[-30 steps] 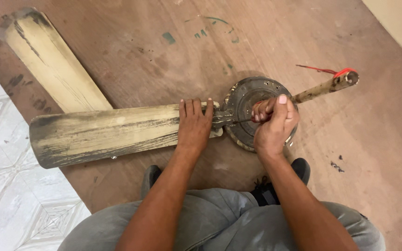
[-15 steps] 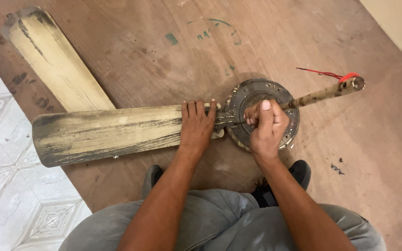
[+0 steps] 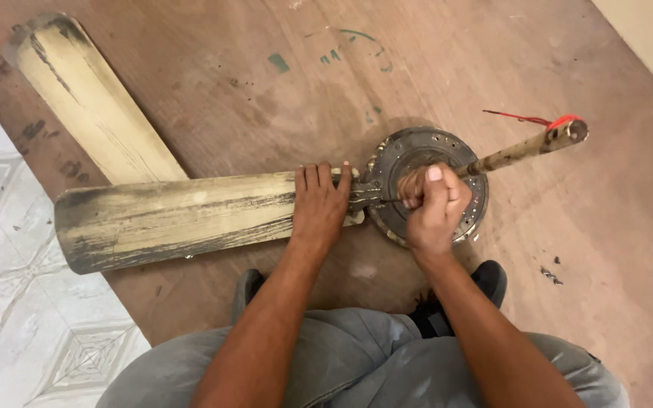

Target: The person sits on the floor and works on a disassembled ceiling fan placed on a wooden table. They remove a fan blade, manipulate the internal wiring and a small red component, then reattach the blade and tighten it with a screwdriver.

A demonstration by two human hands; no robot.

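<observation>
Two hands logged on one dismantled ceiling fan: our left hand (image 3: 320, 202) lies flat, fingers together, pressing the root of the worn cream blade (image 3: 179, 219) against the brown board floor (image 3: 266, 98), while our right hand (image 3: 434, 205) is fisted over the round motor housing (image 3: 398, 155), closed on what looks like a thin dark tool aimed at the blade bracket (image 3: 364, 198). Against a second ago, that fist has rolled, thumb now up, which we judge to be a turning stroke on a fastener; blade, housing and downrod (image 3: 523, 149) stay put, a second blade (image 3: 92, 98) lies apart.
</observation>
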